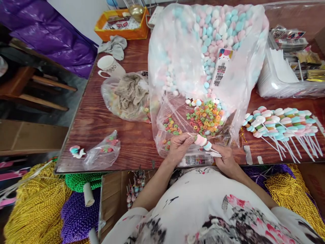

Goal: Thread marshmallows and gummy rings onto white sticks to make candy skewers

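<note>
My left hand (179, 145) pinches the top end of a candy skewer (203, 140), fingers closed near a small green ring on its tip. My right hand (224, 158) is closed round the white stick below the pink, white and blue marshmallows. Both hands hover at the table's near edge. Just beyond them lies an open plastic bag of coloured cereal rings (205, 117). Behind it stands a large clear bag of pastel marshmallows (215, 30).
Finished skewers (279, 123) lie in a row at the right. A bag with a cloth (129, 96), a white mug (108, 66) and an orange box (122, 23) sit at the left and back. White packets (281, 74) are stacked at the far right. Bead strands (35, 203) hang below the table.
</note>
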### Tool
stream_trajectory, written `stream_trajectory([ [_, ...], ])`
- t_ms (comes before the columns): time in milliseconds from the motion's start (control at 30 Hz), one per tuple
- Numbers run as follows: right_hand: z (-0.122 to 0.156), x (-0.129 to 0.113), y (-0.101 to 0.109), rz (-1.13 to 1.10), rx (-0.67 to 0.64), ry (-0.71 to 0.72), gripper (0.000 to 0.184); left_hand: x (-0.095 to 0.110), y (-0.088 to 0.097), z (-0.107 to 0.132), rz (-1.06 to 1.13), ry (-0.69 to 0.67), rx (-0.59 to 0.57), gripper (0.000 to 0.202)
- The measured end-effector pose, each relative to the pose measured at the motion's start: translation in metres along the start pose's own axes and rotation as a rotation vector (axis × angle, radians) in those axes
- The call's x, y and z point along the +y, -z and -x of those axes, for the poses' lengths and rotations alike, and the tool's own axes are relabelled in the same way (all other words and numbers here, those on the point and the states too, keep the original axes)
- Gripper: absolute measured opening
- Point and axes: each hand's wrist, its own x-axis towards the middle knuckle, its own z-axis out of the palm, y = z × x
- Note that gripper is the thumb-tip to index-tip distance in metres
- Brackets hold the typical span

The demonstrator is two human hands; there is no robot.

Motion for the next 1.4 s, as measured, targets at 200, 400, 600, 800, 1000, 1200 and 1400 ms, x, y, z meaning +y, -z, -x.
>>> stream_trajectory([
  [200,-0.008,-0.005,0.003,-0.038,-0.069,-0.068,0.037,-0.008,-0.003,-0.001,0.281,0.133,0.072,0.037],
  [400,-0.010,-0.005,0.000,-0.060,-0.105,-0.138,0.023,0.002,0.001,0.000,0.316,0.140,0.012,0.044],
  [600,-0.010,-0.004,-0.001,-0.092,-0.118,-0.134,0.022,0.002,-0.001,-0.002,0.336,0.149,0.072,0.039],
  [800,-0.009,-0.002,-0.003,-0.151,-0.112,-0.164,0.022,0.005,-0.003,-0.007,0.315,0.108,0.146,0.034],
  [1000,-0.006,0.005,-0.005,-0.237,-0.097,-0.253,0.027,0.008,-0.003,-0.010,0.324,0.111,0.067,0.037],
  [1200,-0.006,0.005,-0.004,-0.257,-0.147,-0.286,0.031,0.024,0.004,-0.017,0.080,0.037,-0.176,0.038],
  [1400,-0.007,-0.001,-0.004,-0.247,-0.157,-0.263,0.035,0.029,0.009,-0.022,-0.013,-0.024,-0.195,0.017],
])
